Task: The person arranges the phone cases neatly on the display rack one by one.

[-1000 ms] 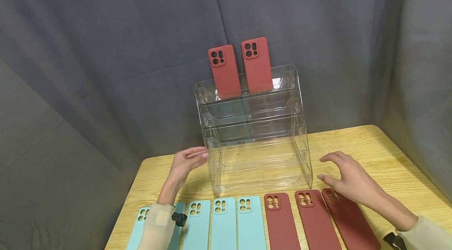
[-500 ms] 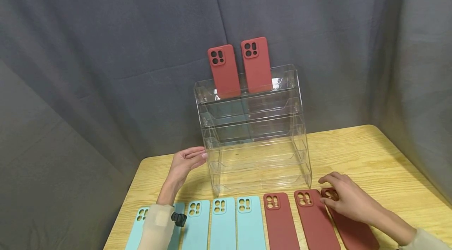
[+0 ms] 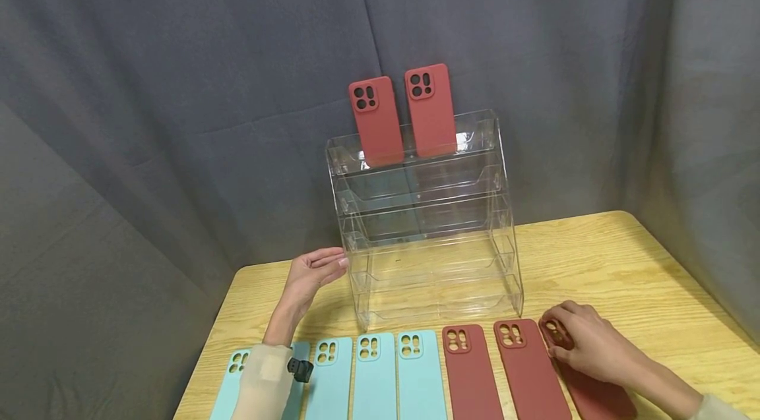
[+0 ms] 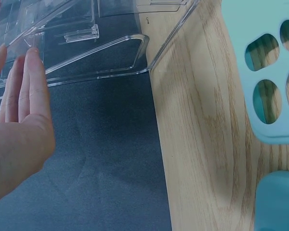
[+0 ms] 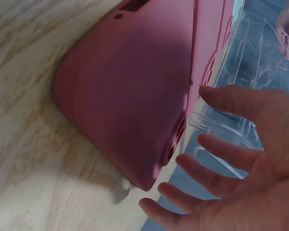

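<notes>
In the head view my left hand (image 3: pixel 309 278) holds its fingers nearly straight at the left side of a clear acrylic tiered rack (image 3: pixel 439 304). The left wrist view shows those fingertips at the rack's side panel. My right hand (image 3: pixel 594 344) is over the rightmost dark red phone case (image 3: pixel 600 393), lying on the table, its thumb near the left edge and fingers by the camera-hole end. In the right wrist view the right fingers are spread and loosely bent, without a clear grip on the case. Two red phone cases, a left one (image 3: pixel 380 130) and a right one (image 3: pixel 432 117), stand in the top tier.
Left of that case lie two more red cases, a middle one (image 3: pixel 537 374) and a left one (image 3: pixel 475 374). Several turquoise phone cases (image 3: pixel 421 380) continue the row leftwards, partly under the left forearm. A grey curtain (image 3: pixel 237 110) hangs behind the wooden table (image 3: pixel 594 242).
My right hand has come down and towards me from beside the rack, onto the rightmost red case. The left hand and the rack have stayed in place.
</notes>
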`<control>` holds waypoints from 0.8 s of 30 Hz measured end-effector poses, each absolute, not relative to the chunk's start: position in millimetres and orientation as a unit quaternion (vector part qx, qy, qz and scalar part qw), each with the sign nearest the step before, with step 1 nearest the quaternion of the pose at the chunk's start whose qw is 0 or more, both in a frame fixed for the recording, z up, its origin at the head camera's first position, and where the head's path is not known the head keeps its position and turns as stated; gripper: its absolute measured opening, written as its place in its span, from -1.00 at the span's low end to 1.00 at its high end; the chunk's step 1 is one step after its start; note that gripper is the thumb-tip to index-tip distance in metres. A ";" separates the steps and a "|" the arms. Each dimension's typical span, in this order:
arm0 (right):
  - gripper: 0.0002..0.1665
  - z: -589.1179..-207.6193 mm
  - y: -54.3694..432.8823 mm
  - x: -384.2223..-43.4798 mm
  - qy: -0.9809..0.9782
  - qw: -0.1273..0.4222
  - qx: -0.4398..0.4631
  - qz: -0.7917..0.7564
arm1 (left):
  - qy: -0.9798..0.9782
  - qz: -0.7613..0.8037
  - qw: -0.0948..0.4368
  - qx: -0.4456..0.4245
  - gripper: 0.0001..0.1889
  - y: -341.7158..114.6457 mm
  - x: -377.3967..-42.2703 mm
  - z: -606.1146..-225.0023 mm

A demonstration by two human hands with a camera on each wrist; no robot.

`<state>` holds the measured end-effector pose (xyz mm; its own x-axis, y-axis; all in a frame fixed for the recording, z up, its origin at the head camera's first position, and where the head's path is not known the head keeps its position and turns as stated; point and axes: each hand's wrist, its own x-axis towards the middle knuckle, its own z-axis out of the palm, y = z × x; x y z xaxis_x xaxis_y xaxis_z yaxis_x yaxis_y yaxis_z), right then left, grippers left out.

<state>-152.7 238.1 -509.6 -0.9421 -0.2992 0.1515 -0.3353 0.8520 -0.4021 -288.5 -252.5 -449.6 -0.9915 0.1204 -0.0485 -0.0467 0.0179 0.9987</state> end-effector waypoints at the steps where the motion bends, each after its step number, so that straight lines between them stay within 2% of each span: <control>1: -0.54 -510.2 238.3 -152.1 -0.962 0.041 0.163 0.217 | 0.712 0.699 0.060 0.026 -0.52 -252.6 -288.4 -449.6; 12: -0.46 -515.5 238.5 -149.8 -0.963 0.051 0.157 0.211 | 0.712 0.699 0.058 0.029 -0.52 -252.0 -286.5 -448.7; 24: -0.34 -509.7 239.8 -155.6 -0.975 -0.002 0.127 0.182 | 0.711 0.701 0.057 0.024 -0.52 -251.7 -287.6 -450.6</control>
<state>-155.6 239.8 -509.7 -0.9680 -0.2477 0.0415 -0.2460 0.9017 -0.3555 -287.6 -251.7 -450.6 -0.9923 0.1141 -0.0478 -0.0462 0.0165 0.9988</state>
